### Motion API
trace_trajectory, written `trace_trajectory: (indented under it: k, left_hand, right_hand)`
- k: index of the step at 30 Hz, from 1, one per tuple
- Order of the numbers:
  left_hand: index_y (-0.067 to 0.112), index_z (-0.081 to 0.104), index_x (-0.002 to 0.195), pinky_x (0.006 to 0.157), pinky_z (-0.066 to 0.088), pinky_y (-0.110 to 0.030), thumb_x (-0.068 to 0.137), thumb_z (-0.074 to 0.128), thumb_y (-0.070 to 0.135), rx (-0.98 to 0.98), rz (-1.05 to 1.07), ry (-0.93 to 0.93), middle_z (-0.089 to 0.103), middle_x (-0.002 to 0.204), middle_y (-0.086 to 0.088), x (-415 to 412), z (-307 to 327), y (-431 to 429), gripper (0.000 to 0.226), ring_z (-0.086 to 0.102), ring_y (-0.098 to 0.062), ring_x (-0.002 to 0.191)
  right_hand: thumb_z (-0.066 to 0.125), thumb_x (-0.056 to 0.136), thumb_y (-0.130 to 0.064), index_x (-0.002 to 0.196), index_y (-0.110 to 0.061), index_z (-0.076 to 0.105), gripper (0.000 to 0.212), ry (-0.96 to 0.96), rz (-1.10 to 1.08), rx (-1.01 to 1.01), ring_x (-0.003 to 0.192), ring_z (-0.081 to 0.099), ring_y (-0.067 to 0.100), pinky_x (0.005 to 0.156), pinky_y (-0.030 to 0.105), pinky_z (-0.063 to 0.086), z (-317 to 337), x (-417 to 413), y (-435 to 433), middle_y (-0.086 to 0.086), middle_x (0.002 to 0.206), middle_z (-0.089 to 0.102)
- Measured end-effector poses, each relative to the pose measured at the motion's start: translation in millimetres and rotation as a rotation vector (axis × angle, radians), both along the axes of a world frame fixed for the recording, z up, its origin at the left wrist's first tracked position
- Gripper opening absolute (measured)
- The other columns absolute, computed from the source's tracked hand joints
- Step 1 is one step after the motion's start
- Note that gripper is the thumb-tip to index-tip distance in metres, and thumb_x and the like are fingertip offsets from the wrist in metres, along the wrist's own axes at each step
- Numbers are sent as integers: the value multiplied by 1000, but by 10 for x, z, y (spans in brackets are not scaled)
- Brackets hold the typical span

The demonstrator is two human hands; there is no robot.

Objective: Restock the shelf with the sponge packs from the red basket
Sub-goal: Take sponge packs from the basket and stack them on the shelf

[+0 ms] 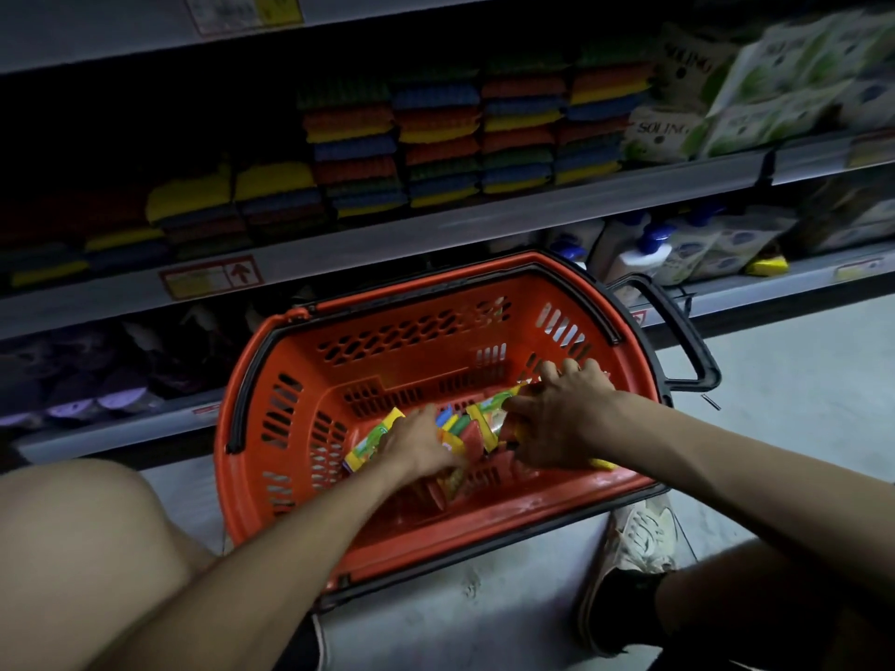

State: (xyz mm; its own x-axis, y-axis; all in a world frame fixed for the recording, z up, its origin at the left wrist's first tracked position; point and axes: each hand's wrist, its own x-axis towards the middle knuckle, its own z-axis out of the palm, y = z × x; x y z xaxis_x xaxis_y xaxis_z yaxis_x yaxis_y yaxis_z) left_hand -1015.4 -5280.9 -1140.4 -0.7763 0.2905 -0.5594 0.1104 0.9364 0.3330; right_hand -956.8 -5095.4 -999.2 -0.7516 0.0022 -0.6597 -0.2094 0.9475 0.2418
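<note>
Low in the red basket the sponge packs lie between both hands, the right hand with its grip apparently clamped round several, the left hand too blurred to tell.

Left hand and right hand reach downward.

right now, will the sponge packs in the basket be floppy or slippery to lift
Likely light and squashy: the sponge packs lie jumbled and resemble the soft stacked sponges on the shelf. Glossy-looking wrap may slip. Unlikely to roll, being flat.
</note>
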Motion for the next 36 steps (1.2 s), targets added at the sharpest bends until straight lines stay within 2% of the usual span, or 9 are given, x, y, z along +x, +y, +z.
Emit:
trace_trajectory:
  k: [3, 8, 11, 13, 19, 23, 29, 32, 36]
  left_hand:
    - [19, 66, 119, 81, 51, -27, 61, 83, 48, 124, 225, -53, 72, 112, -2, -56, 155, -59, 67, 67, -22, 102]
    - [22, 68, 81, 64, 49, -24, 78, 80, 30, 516, 599, -92, 68, 71, 6, -72, 663, -231, 14, 63, -10, 66]
    - [15, 71, 79, 42, 39, -15, 90, 68, 21, 712, 666, -106, 62, 59, 9, -61, 1088, -462, 13, 55, -2, 49]
    - [15, 67, 70, 43, 39, -14, 91, 64, 16, 814, 713, -89, 61, 56, 10, -102, 1389, -616, 21, 55, -6, 53]
    - [17, 76, 92, 54, 49, -20, 74, 82, 18, 936, 694, 21, 75, 77, -1, -216, 2105, -1075, 19, 67, -13, 66]
    - [21, 74, 113, 89, 58, -35, 80, 82, 13, 980, 463, 137, 76, 111, -1, -200, 2305, -1248, 35, 72, -20, 104]
    - [37, 60, 130, 90, 57, -35, 72, 80, 41, 984, 229, 532, 56, 129, 1, -39, 2283, -1363, 61, 61, -13, 120]
    - [20, 60, 133, 79, 60, -30, 72, 83, 34, 1218, 376, 476, 67, 121, -5, -31, 2329, -1400, 66, 70, -17, 105]
    - [23, 65, 131, 76, 62, -37, 70, 83, 33, 1433, 592, 214, 70, 126, 1, -86, 2343, -1410, 64, 73, -24, 107]
  right_hand:
    - [38, 87, -80, 156, -41, 22, 81, 19, -35, -17, 129, 45, 39, 101, 48, 41, 49, 9, 2, 19, 143, 40]
    - [56, 80, -79, 157, -51, 3, 97, 98, -197, -171, 125, 55, 41, 96, 43, 52, 217, -79, -1, 22, 147, 34]
    - [65, 75, -77, 157, -47, 14, 102, 163, -309, -347, 125, 57, 44, 104, 40, 49, 467, -160, -28, 26, 150, 27]
    - [69, 75, -70, 157, -43, 21, 99, 226, -415, -465, 122, 57, 45, 104, 38, 47, 655, -213, -39, 26, 147, 27]
    - [60, 82, -66, 149, -40, 41, 74, 348, -744, -975, 115, 60, 31, 104, 47, 49, 953, -419, -82, 11, 137, 55]
    - [56, 91, -44, 113, -12, 69, 41, 106, -1029, -1462, 86, 68, 27, 83, 40, 53, 1224, -425, -255, 14, 104, 76]
    - [55, 94, -39, 102, -11, 68, 32, 6, -1140, -1606, 66, 70, 21, 65, 28, 55, 1314, -491, -508, 11, 83, 75]
    - [61, 90, -41, 110, -9, 70, 39, -11, -1217, -1659, 74, 72, 24, 72, 34, 58, 1302, -573, -628, 14, 95, 76]
    - [66, 85, -46, 119, -11, 70, 49, -16, -1284, -1703, 84, 71, 30, 81, 44, 57, 1238, -609, -745, 16, 104, 75]
